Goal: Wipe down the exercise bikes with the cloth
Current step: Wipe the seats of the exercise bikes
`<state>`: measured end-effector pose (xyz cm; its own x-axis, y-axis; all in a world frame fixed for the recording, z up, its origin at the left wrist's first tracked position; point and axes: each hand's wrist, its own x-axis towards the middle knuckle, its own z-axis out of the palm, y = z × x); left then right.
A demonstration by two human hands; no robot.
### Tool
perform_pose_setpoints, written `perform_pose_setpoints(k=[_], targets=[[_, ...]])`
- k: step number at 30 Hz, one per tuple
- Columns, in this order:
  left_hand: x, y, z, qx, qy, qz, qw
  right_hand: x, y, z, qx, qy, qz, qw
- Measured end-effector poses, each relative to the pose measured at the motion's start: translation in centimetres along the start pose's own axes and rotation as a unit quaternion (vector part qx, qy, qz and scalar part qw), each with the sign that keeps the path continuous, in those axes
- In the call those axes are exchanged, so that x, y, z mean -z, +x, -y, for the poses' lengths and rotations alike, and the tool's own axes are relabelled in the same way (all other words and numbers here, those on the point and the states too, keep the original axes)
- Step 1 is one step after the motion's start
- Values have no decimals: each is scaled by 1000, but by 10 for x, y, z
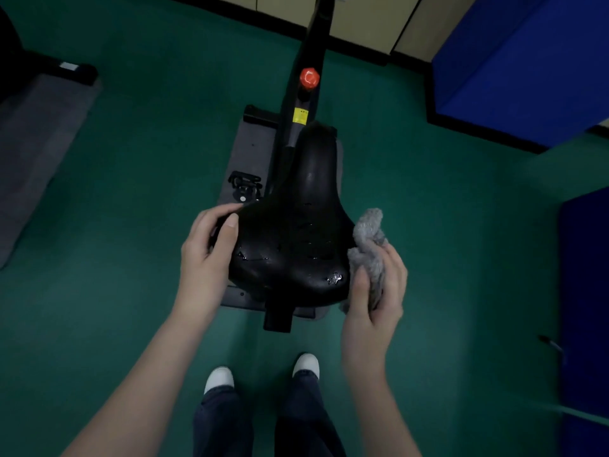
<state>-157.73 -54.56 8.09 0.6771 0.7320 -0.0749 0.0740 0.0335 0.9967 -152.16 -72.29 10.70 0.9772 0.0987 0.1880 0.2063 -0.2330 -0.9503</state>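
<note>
A black exercise bike saddle (pixel 296 232) fills the middle of the head view, with wet droplets on its rear part. My left hand (pixel 207 255) grips the saddle's left edge, thumb on top. My right hand (pixel 375 291) holds a bunched grey cloth (pixel 369 245) against the saddle's right edge. The bike's black frame (pixel 313 47) runs away from the saddle toward the wall, carrying a red knob (pixel 309 78) and a yellow label (pixel 300 115).
The bike stands on a grey mat (pixel 250 153) over green floor, with a black pedal (pixel 245 186) to the left. Another grey mat (pixel 36 140) lies at far left. Blue padded blocks (pixel 524 64) sit at right. My white shoes (pixel 219 379) are below the saddle.
</note>
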Motion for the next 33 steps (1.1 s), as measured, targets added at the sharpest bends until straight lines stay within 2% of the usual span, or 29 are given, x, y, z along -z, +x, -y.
perform_pose_setpoints(k=[1, 3, 6, 8, 10, 12, 14, 18, 21, 24, 28, 30, 33], targets=[[0, 1, 0, 1, 1, 2, 1000, -2, 0, -3, 10, -9, -3, 1000], [1, 1, 1, 5, 1, 7, 1000, -6, 4, -9, -26, 3, -37, 999], [2, 0, 2, 11, -2, 5, 1000, -17, 3, -11, -125, 66, -134, 981], [1, 0, 2, 10, -1, 4, 1000, -28, -4, -6, -158, 130, -199, 958], [1, 0, 2, 6, 3, 4, 1000, -42, -17, 2, -158, 131, -254, 945], [2, 0, 3, 6, 6, 4, 1000, -60, -38, 11, -121, 74, -278, 950], [3, 1, 3, 5, 12, 7, 1000, -72, -57, 22, -69, 9, -252, 965], [4, 2, 2, 6, 11, 12, 1000, -41, -38, 8, 41, -121, -112, 986], [3, 2, 2, 12, 1, 13, 1000, -12, -6, 3, -3, -127, -64, 990], [4, 1, 3, 12, 2, 15, 1000, -25, -8, 15, 11, -155, -64, 986], [6, 2, 1, 3, 21, 17, 1000, -29, -19, 20, 164, -240, 71, 954], [6, 2, 0, 3, 25, 18, 1000, -19, -1, 18, 162, -259, 80, 949], [6, 1, 0, 2, 30, 16, 999, -17, 19, 20, 83, -223, 32, 971]])
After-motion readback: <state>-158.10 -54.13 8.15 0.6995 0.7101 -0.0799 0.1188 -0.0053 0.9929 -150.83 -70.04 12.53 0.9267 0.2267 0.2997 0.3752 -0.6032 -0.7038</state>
